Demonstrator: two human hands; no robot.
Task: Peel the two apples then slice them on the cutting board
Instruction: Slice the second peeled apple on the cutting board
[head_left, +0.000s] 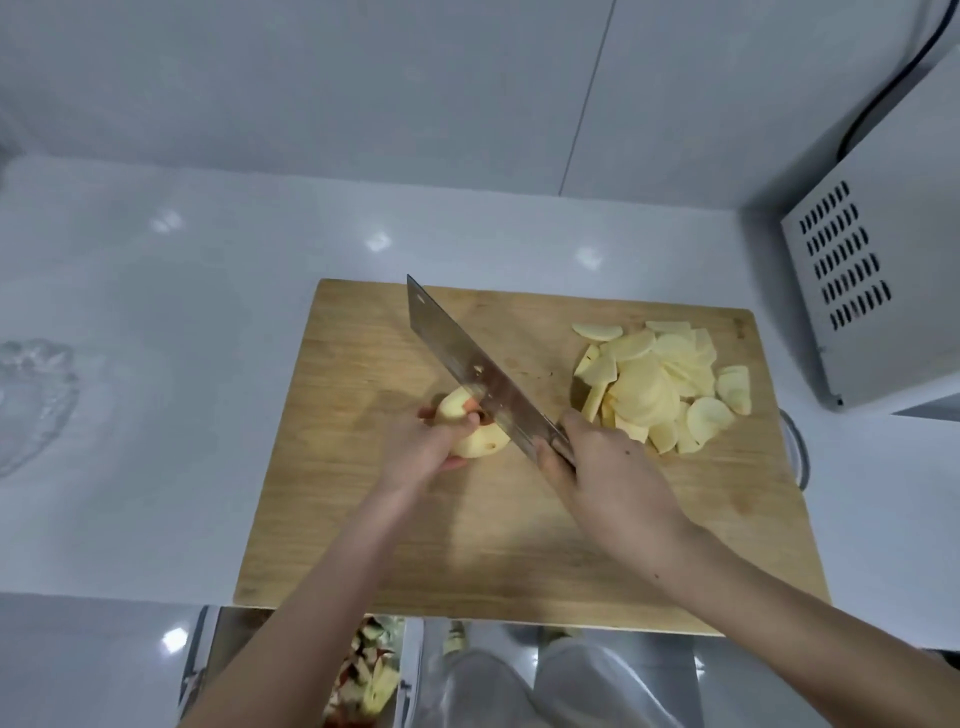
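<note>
A peeled pale-yellow apple (475, 439) lies near the middle of the wooden cutting board (363, 519). My left hand (423, 447) grips it from the left, fingertips curled over its top. My right hand (597, 467) grips the handle of a broad steel cleaver (462, 353). The blade slants up and to the left, and its edge meets the apple's right side beside my left fingertips. A heap of thin apple slices (665, 387) covers the board's right part.
A white microwave (862, 291) with a black cable stands at the right, close to the board's corner. Water is pooled on the white counter (36, 395) at the left. Apple peels (371, 675) lie below the counter's front edge.
</note>
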